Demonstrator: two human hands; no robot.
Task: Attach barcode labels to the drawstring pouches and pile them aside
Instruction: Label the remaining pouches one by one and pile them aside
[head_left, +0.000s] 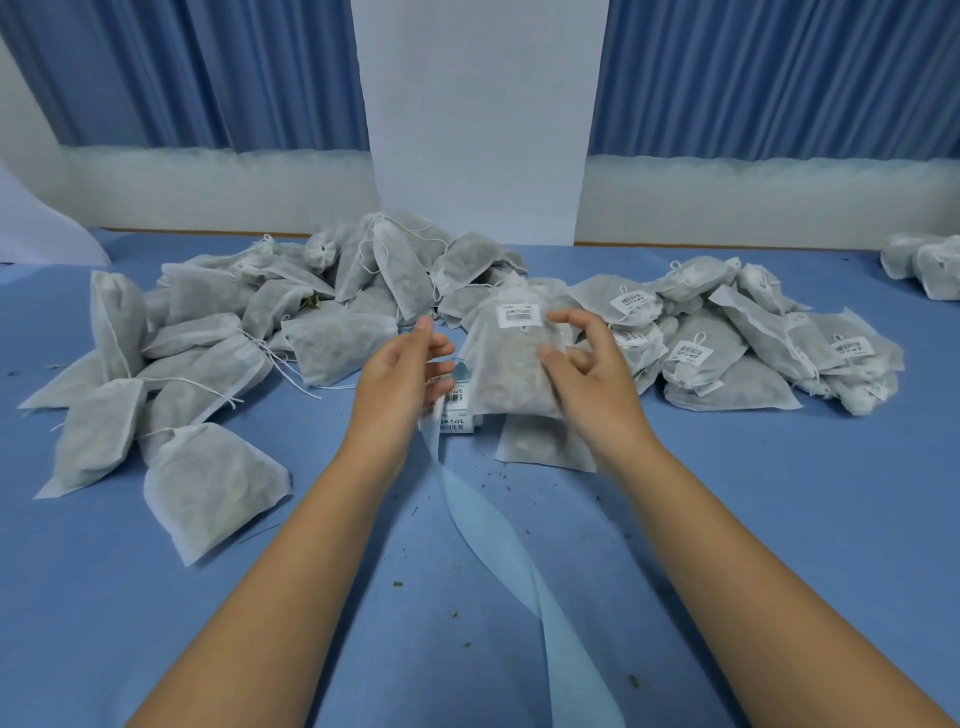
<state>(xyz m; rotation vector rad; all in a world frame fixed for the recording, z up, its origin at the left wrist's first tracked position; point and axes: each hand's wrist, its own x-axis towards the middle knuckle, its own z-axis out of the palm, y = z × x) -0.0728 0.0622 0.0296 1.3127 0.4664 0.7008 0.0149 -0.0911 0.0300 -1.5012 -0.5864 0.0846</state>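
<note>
Your right hand is pinching the pouch by its right edge, thumb on the front, fingers curling over the top corner. The pouch is hanging upright above the table, between your hands. The barcode label is sitting near the top of the pouch, just under the drawstring hem, and it's looking square. Your left hand is off the pouch, just beside it. Its fingers are curling round the label strip, and the blue backing tape is trailing down across the table toward you. My read: you're finishing the stick-on step. While you're pressing, you should be sweeping the thumb from label centre out to the edges, since corners are probably lifting easily on that fuzzy fabric. You should be backing the pouch with your fingers too, as the loose fill is likely giving way. After that it's going label-up onto the labelled pile on your right, not into the unlabelled pile on your left. The tape is running near a loose pouch lying flat below your hands, so it's risking a snag.
</note>
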